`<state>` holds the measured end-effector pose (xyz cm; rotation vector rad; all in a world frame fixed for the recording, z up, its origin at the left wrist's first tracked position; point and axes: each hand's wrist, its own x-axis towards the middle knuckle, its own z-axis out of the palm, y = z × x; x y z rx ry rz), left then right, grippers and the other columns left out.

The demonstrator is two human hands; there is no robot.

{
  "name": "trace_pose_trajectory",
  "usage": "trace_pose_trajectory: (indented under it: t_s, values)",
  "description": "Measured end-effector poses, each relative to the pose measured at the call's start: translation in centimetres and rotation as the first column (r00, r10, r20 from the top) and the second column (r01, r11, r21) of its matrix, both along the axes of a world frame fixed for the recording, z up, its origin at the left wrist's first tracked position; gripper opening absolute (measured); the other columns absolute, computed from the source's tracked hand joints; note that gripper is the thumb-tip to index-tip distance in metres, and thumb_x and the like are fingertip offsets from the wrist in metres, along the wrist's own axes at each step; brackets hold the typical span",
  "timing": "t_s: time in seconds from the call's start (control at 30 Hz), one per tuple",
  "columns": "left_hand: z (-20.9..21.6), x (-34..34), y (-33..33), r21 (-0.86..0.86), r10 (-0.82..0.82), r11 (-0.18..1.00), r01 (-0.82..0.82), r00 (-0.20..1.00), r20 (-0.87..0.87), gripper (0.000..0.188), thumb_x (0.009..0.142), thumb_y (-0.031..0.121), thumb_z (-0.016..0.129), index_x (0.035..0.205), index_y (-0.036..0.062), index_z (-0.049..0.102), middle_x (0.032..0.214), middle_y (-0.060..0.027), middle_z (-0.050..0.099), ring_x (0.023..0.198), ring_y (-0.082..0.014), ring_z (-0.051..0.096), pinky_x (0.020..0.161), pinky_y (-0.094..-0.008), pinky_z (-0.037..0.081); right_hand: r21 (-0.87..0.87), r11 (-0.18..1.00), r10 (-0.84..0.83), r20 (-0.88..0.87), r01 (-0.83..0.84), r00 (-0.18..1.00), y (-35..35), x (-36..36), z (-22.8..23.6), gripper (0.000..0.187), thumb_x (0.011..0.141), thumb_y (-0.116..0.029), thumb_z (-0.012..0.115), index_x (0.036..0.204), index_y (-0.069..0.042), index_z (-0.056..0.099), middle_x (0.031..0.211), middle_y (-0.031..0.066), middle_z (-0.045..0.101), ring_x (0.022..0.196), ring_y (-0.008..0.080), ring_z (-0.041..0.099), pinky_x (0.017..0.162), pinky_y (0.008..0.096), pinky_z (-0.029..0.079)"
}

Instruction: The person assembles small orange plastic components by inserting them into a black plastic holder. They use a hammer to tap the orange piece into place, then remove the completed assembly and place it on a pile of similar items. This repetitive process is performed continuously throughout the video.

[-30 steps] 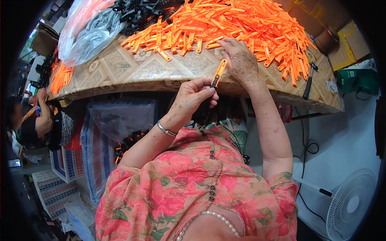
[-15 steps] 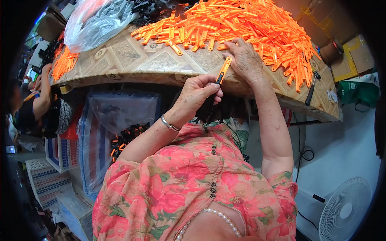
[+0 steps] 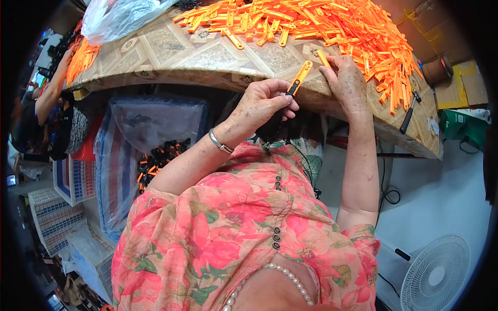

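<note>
My left hand (image 3: 263,106) is closed on a black-and-orange plastic piece (image 3: 300,78), in front of the table's near edge. Its orange end slants up and to the right; the black end disappears into the fingers. Between thumb and fingers my right hand (image 3: 346,83) pinches a flat orange plastic strip (image 3: 323,58) just over the tabletop. Beyond both hands spreads a large heap of similar orange strips (image 3: 332,23). One orange strip (image 3: 233,39) lies a little apart at the heap's left front.
A black-handled hammer (image 3: 408,115) lies at the table's right end. At the back left is a clear plastic bag (image 3: 122,20). Below the table, a striped bag (image 3: 111,171) holds black-and-orange pieces (image 3: 161,155). A white fan (image 3: 438,274) stands lower right; a co-worker's arm (image 3: 52,98) shows far left.
My right hand has come away from the heap, rightward and slightly nearer, with an orange strip in its fingers. My left hand keeps its piece and has shifted slightly up and right.
</note>
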<state>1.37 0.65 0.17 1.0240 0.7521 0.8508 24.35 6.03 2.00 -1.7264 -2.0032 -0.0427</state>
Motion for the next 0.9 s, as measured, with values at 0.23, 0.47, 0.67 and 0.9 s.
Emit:
trace_pose_trajectory:
  t_s: [0.23, 0.47, 0.67, 0.9]
  values:
    - [-0.3, -0.3, 0.4, 0.051, -0.054, 0.997, 0.061, 0.990, -0.131, 0.023, 0.095, 0.008, 0.060, 0.115, -0.0021, 0.060, 0.085, -0.0055, 0.068, 0.073, -0.0083, 0.063, 0.068, -0.0226, 0.055, 0.001, 1.000, 0.001, -0.028, -0.001, 1.000, -1.8, 0.7, -0.3, 0.017, 0.087, -0.018, 0.067, 0.098, -0.005, 0.065, 0.097, 0.0145, 0.065, 0.096, 0.0323, 0.063, 0.083, 0.0441, 0.049]
    - [-1.1, 0.1, 0.0, 0.103, -0.106, 0.985, 0.139, 0.955, -0.276, 0.020, 0.095, 0.006, 0.059, 0.114, -0.0010, 0.062, 0.082, -0.0027, 0.067, 0.072, -0.0061, 0.063, 0.067, -0.0207, 0.054, 0.098, 0.952, 0.300, -0.487, -0.290, 0.820, -6.9, 0.8, 0.2, 0.020, 0.087, 0.002, 0.060, 0.103, -0.004, 0.070, 0.088, 0.0098, 0.063, 0.085, 0.0246, 0.060, 0.078, 0.0331, 0.047]
    - [-0.7, 0.9, -0.6, 0.214, -0.201, 0.924, 0.316, 0.880, -0.430, 0.021, 0.094, 0.006, 0.061, 0.113, -0.0015, 0.061, 0.080, 0.0002, 0.066, 0.071, -0.0050, 0.060, 0.065, -0.0207, 0.052, -0.018, 0.910, 0.386, -0.318, -0.413, 0.866, -10.2, -0.6, 1.3, 0.018, 0.084, 0.000, 0.063, 0.099, -0.004, 0.071, 0.086, 0.0085, 0.063, 0.084, 0.0255, 0.059, 0.077, 0.0345, 0.047]
    - [0.0, 1.6, -1.2, 0.330, -0.121, 0.890, 0.316, 0.860, -0.497, 0.015, 0.095, 0.011, 0.063, 0.103, -0.0012, 0.067, 0.072, -0.0001, 0.063, 0.065, -0.0053, 0.059, 0.059, -0.0207, 0.050, 0.012, 0.921, 0.384, -0.187, -0.389, 0.904, -11.0, -0.6, 1.1, 0.025, 0.081, -0.007, 0.069, 0.105, -0.009, 0.070, 0.088, 0.0068, 0.061, 0.084, 0.0256, 0.058, 0.075, 0.0366, 0.048]
